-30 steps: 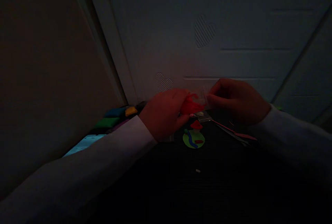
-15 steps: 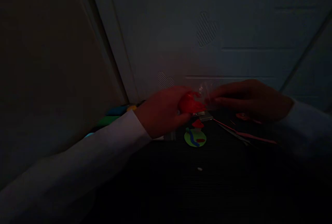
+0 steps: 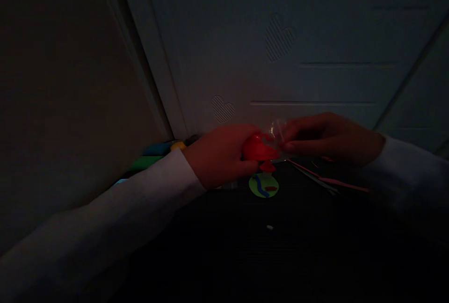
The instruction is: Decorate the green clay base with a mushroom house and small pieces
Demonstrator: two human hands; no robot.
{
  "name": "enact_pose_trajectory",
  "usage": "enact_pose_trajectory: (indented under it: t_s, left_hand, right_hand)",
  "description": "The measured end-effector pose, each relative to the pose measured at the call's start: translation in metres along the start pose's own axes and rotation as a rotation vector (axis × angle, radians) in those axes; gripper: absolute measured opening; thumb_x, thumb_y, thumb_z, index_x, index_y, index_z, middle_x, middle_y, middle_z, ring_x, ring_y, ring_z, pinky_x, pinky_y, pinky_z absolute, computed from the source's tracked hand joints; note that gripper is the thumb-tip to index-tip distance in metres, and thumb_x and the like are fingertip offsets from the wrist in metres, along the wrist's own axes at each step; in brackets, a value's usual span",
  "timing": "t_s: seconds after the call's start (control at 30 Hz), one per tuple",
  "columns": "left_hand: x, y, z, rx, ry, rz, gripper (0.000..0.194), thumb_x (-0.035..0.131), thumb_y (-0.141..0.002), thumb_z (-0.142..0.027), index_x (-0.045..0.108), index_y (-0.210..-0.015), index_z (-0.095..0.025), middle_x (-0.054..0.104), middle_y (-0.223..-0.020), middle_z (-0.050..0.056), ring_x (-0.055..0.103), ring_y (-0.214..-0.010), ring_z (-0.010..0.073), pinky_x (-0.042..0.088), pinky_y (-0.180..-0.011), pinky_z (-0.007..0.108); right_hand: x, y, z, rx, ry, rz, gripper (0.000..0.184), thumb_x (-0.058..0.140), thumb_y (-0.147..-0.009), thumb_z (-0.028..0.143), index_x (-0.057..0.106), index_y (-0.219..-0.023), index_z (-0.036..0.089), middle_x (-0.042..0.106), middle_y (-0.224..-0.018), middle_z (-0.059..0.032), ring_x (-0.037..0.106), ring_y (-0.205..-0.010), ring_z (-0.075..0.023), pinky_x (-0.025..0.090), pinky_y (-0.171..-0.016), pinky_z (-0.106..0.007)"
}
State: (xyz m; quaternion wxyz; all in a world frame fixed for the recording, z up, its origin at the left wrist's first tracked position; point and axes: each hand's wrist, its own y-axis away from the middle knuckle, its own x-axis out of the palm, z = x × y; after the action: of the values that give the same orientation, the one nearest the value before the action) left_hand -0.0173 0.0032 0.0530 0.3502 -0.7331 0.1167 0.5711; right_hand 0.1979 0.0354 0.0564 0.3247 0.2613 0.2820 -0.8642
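The scene is very dark. My left hand [image 3: 219, 155] is closed around a lump of red clay [image 3: 257, 148] held above a dark mat. My right hand [image 3: 328, 138] pinches a clear plastic wrapper [image 3: 278, 130] that touches the red lump. Just below them a small green clay disc [image 3: 264, 186] with a blue squiggle and a red bit lies on the mat, with a small red clay piece [image 3: 267, 167] at its top edge. Both arms wear pale long sleeves.
Coloured clay blocks [image 3: 154, 157], green, blue and yellow, lie at the left against a pale wall panel [image 3: 280, 60] with heart marks. Thin red-handled tools [image 3: 326, 180] rest on the mat to the right. A small white speck [image 3: 269, 227] sits nearer me.
Both hands have lowered slightly and stayed together at the red lump. My right hand shifted right and flattened, then drew back in toward the clay.
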Motion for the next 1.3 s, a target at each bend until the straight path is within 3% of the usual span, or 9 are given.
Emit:
enact_pose_trajectory:
  t_s: [0.1,0.27,0.47,0.57,0.73,1.1,1.3]
  left_hand:
    - [-0.002,-0.001,0.000,-0.017,0.048,0.061,0.034,0.058,-0.071,-0.032,0.057,-0.102,-0.016,0.061,-0.079,0.000,0.053,-0.064,0.0134,0.036,-0.058,0.023]
    - [-0.007,-0.003,0.000,-0.117,0.269,0.168,0.038,0.060,-0.069,-0.028,0.058,-0.106,-0.019,0.063,-0.080,-0.002,0.054,-0.065,0.0119,0.038,-0.056,0.020]
    - [-0.006,-0.003,0.003,-0.119,0.319,0.204,0.036,0.060,-0.069,-0.029,0.058,-0.103,-0.019,0.063,-0.080,-0.002,0.056,-0.066,0.0129,0.038,-0.056,0.020]
    - [-0.004,-0.002,0.004,-0.054,0.179,0.140,0.036,0.060,-0.069,-0.029,0.057,-0.104,-0.019,0.062,-0.079,-0.002,0.055,-0.065,0.0128,0.037,-0.057,0.021]
    - [-0.003,0.000,-0.001,0.067,-0.027,0.027,0.039,0.058,-0.071,-0.026,0.055,-0.108,-0.015,0.062,-0.089,0.003,0.055,-0.073,0.0155,0.038,-0.065,0.024]
    - [-0.003,0.000,-0.001,0.087,-0.115,0.026,0.035,0.057,-0.074,-0.036,0.055,-0.103,-0.015,0.062,-0.086,0.004,0.055,-0.071,0.0153,0.037,-0.062,0.024]
    - [-0.002,0.000,-0.002,0.059,-0.125,0.048,0.036,0.056,-0.076,-0.038,0.056,-0.104,-0.014,0.062,-0.087,0.004,0.055,-0.072,0.0157,0.036,-0.061,0.024]
  right_hand:
    - [0.002,-0.001,-0.001,-0.022,-0.020,0.001,0.015,0.059,-0.077,0.029,0.063,-0.083,0.016,0.063,-0.092,-0.0012,0.059,-0.085,-0.0106,0.048,-0.082,-0.024]
    - [0.000,0.000,0.004,-0.081,-0.018,0.127,0.022,0.047,-0.085,0.024,0.065,-0.097,0.025,0.054,-0.118,0.0026,0.047,-0.113,-0.0105,0.033,-0.102,-0.025]
    - [-0.007,0.001,0.000,-0.096,0.062,0.209,0.025,0.044,-0.086,0.024,0.065,-0.099,0.023,0.050,-0.122,0.0004,0.046,-0.114,-0.0127,0.031,-0.103,-0.029]
    - [-0.007,0.000,-0.003,-0.109,0.078,0.185,0.025,0.044,-0.085,0.022,0.065,-0.099,0.022,0.050,-0.123,0.0005,0.045,-0.115,-0.0119,0.030,-0.104,-0.029]
    - [0.000,-0.003,-0.008,-0.136,0.116,0.097,0.024,0.056,-0.080,0.024,0.064,-0.102,0.022,0.054,-0.118,-0.0013,0.051,-0.109,-0.0115,0.038,-0.097,-0.026]
    - [0.004,-0.003,-0.010,-0.110,0.133,0.161,0.020,0.055,-0.081,0.025,0.064,-0.098,0.020,0.060,-0.104,-0.0007,0.055,-0.096,-0.0097,0.038,-0.098,-0.027]
    - [0.007,-0.004,-0.013,-0.080,0.119,0.123,0.021,0.058,-0.078,0.027,0.065,-0.095,0.016,0.062,-0.098,-0.0024,0.057,-0.090,-0.0117,0.044,-0.088,-0.027]
